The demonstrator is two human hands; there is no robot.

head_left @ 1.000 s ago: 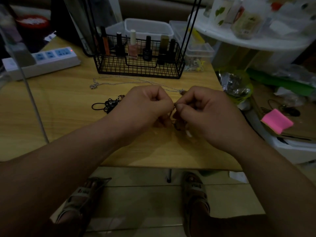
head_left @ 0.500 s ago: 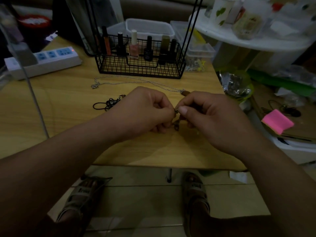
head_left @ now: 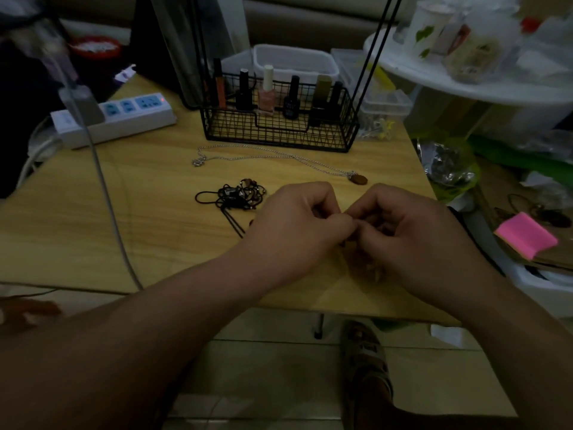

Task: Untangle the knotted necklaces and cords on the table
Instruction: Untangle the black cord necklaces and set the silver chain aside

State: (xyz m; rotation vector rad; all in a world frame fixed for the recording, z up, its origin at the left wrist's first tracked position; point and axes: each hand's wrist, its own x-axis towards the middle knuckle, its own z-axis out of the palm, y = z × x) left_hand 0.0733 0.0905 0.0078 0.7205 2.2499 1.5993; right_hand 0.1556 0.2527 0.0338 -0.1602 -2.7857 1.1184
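Note:
My left hand (head_left: pixel 297 225) and my right hand (head_left: pixel 412 231) meet fingertip to fingertip above the wooden table (head_left: pixel 93 218), fingers curled, pinching a small dark cord piece that is mostly hidden between them. A tangled black cord bundle (head_left: pixel 238 195) with small beads lies just left of my left hand, one strand running toward it. Behind the hands a silver chain necklace (head_left: pixel 263 156) lies stretched out, ending in a brown oval pendant (head_left: pixel 359 179).
A black wire basket (head_left: pixel 279 131) with nail polish bottles stands at the back. A white power strip (head_left: pixel 114 119) sits at the back left, a cable (head_left: pixel 105 193) crossing the table. Clutter and a pink pad (head_left: pixel 527 235) lie beyond the right edge.
The view has shifted so the cord bundle and pendant show more fully. Both hands stay together, pinching, and have drawn slightly nearer to the table's front edge.

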